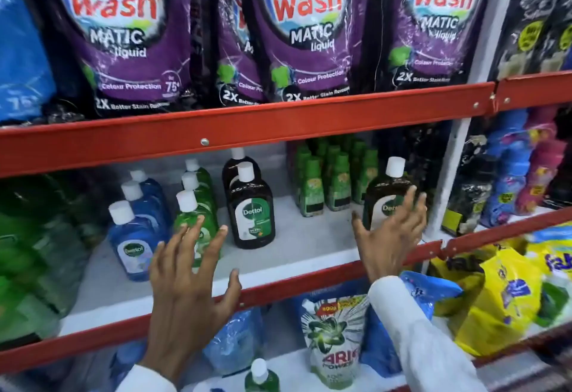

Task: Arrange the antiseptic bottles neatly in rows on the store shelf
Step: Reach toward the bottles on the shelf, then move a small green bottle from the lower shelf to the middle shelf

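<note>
On the white middle shelf [294, 246] stand three rows of antiseptic bottles with white caps: blue ones [131, 236] on the left, green ones [198, 205] beside them, and brown Dettol bottles [252, 209] in the middle. One more brown bottle [385, 199] stands apart at the right. My left hand [188, 274] is spread open just in front of the front green bottle, holding nothing. My right hand [390, 233] is open with its fingers against the lone brown bottle's front, not closed around it.
Small green bottles [334, 181] stand at the back of the shelf. Purple Safewash pouches [297, 29] fill the shelf above, behind a red rail [247, 131]. Green packs [34, 252] crowd the left end. Below lie an Ariel pouch [337, 336], yellow bags [495, 292] and another green bottle [261, 376].
</note>
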